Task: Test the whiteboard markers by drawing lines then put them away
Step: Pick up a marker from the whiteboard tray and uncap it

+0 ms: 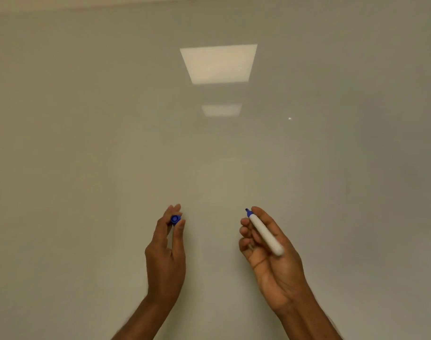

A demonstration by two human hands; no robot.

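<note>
A glossy whiteboard fills the whole view, with no drawn lines showing on it. My right hand holds an uncapped white marker between thumb and fingers, its blue tip pointing up and left toward the board. My left hand pinches the marker's blue cap between thumb and fingertips. The two hands are level with each other and apart, both in the lower middle of the view.
Two ceiling light panels are reflected in the upper middle of the board, and a small bright spot glints to their right. The board's top edge runs along the top of the view.
</note>
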